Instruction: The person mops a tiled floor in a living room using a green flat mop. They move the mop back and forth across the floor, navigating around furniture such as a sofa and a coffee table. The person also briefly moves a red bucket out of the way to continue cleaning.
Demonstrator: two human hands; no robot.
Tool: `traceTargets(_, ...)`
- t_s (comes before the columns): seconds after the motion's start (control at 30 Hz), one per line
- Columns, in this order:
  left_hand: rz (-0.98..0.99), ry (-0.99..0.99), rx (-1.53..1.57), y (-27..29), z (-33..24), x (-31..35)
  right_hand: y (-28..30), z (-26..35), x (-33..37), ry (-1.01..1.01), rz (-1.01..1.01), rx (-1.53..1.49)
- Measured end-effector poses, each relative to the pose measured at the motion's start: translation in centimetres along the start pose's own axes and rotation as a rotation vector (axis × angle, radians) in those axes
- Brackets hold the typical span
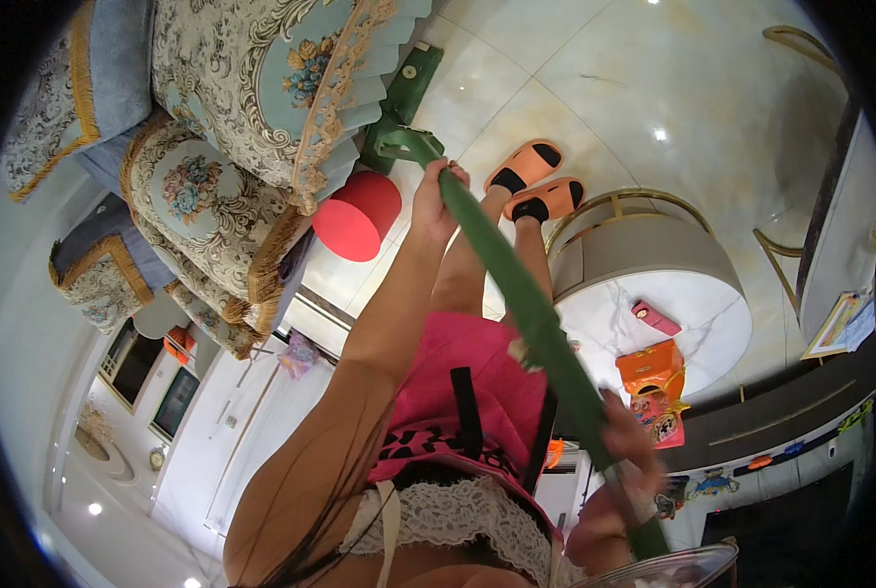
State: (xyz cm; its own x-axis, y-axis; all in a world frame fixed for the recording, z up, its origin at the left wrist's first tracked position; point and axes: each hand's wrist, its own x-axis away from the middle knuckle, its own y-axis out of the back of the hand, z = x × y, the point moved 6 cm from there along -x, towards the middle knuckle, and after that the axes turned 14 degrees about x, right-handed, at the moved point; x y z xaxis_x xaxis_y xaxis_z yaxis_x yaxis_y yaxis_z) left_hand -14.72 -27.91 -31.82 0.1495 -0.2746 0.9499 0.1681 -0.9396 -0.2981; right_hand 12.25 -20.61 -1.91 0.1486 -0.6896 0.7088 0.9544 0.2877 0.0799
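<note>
A floral-patterned sofa [227,83] fills the upper left. A long green pole [526,294] slants from beside it to the lower right. Right of the pole stands a round marble-topped table [707,318]; near the sofa, a red stool [357,220]. 2 worn orange slippers [524,165] are between pole and table. The left hand [434,202] wraps its fingers around the pole; the blurred right hand [636,443] meets its lower part, grip impossible to tell.
</note>
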Motion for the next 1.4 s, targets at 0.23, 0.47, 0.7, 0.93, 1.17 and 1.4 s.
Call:
traceTargets(0.23, -0.264, 0.022, -0.583, -0.1, 4.7, 0.6, 5.6, 1.4, 0.3, 0.594, -0.305, -0.505)
traceTargets(0.47, -0.176, 0.147, -0.589, -2.8, 20.6, 5.5, 17.4, 0.2, 8.9, 0.642, -0.514, -0.460)
traceTargets(0.7, -0.016, 0.161, -0.535, -3.4, 21.9, 8.2, 20.8, -1.7, 12.5, 0.722, -0.626, -0.565)
traceTargets(0.93, 0.007, 0.299, -0.407, 3.1, 11.2, 4.0, 12.8, 0.5, 5.7, 0.687, -0.455, -0.476)
traceTargets(1.17, -0.186, 0.139, -0.283, 3.2, 8.8, 0.3, 11.1, 1.8, -2.5, 0.728, -0.017, -0.605)
traceTargets(1.4, -0.175, 0.022, -0.228, -4.4, 13.5, 0.2, 15.6, 3.0, -2.2, 0.855, -0.117, -0.583)
